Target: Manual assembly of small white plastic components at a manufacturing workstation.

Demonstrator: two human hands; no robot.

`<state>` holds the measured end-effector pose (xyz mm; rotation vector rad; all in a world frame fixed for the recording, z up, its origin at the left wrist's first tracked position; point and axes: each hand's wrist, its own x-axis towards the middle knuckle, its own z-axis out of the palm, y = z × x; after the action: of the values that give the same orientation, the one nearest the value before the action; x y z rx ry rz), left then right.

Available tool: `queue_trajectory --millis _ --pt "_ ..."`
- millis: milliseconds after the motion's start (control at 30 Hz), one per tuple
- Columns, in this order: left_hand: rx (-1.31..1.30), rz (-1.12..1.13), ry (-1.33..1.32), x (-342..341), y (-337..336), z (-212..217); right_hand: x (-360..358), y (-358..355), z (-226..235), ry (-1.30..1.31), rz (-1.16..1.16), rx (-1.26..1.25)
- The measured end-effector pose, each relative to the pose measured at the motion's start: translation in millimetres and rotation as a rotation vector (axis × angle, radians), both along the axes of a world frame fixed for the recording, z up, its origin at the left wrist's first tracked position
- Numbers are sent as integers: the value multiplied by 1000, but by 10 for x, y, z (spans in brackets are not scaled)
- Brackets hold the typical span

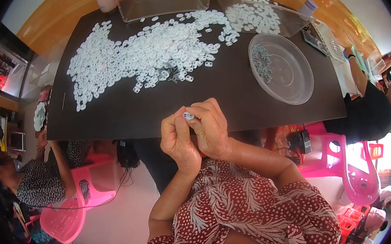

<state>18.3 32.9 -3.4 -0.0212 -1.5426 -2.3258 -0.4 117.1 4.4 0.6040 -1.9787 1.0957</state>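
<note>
My left hand point(177, 137) and my right hand point(211, 127) are pressed together just over the near edge of the black table point(125, 119). Between their fingertips they pinch one small white plastic piece point(189, 116). A wide heap of the same white plastic pieces point(147, 52) is spread over the far half of the table. A round clear plastic bowl point(290, 83) sits to the right of my hands, with a small cluster of grey pieces point(262, 62) in its far left part.
A clear rectangular tub point(164, 4) stands at the far edge, and a clear tray point(260, 16) holding more white pieces lies at the far right. One person sits at the left, another at the right. Pink plastic stools point(69, 216) stand on the floor.
</note>
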Motion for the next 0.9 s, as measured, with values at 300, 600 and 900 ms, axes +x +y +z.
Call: queue_trajectory --millis 300,600,900 --pt "-106 -175 -48 -115 9 185 -108 321 204 -49 -25 47" --pt "-72 -202 -106 -211 -145 25 -1095 1447 1056 207 -488 287" --pt "7 -294 -94 -280 -147 -12 -1690 2043 1175 375 -805 651"
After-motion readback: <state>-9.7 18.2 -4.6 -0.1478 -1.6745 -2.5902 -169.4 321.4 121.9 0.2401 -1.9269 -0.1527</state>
